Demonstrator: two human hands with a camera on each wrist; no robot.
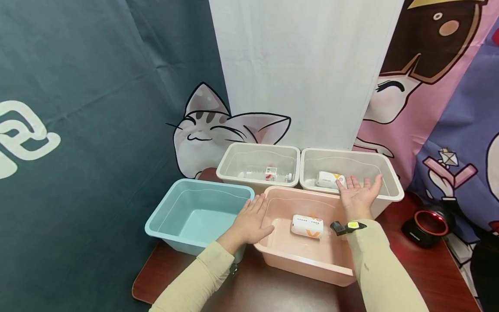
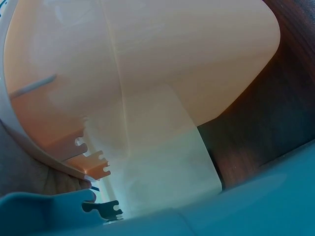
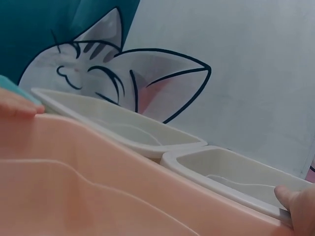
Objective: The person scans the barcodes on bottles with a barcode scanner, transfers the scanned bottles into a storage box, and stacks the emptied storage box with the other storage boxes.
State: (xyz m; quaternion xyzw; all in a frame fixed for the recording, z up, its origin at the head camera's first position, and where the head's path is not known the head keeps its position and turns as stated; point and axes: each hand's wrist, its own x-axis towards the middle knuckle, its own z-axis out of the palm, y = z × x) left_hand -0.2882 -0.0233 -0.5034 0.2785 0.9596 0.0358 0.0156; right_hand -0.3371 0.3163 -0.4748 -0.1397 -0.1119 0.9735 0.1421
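Note:
My left hand (image 1: 251, 221) lies with straight fingers on the left rim of the pink bin (image 1: 296, 260), beside the blue bin (image 1: 175, 240). The right hand (image 1: 359, 197), palm up and fingers spread, is at the pink bin's back right corner, in front of the right white bin (image 1: 390, 186); it holds nothing. Inside the pink bin lies a white cylinder with an orange V (image 1: 307, 226). A similar white cylinder (image 1: 325, 179) lies in the right white bin, partly behind my right fingertips. The left white bin (image 1: 259, 148) contains a clear plastic bottle (image 1: 257, 173) on its side.
All the bins stand on a dark red-brown table (image 1: 249, 288). A black round device with a red glowing ring (image 1: 429, 225) sits at the right. Behind the bins hangs a printed cloth backdrop (image 1: 308, 78) with a cartoon cat (image 3: 98, 73).

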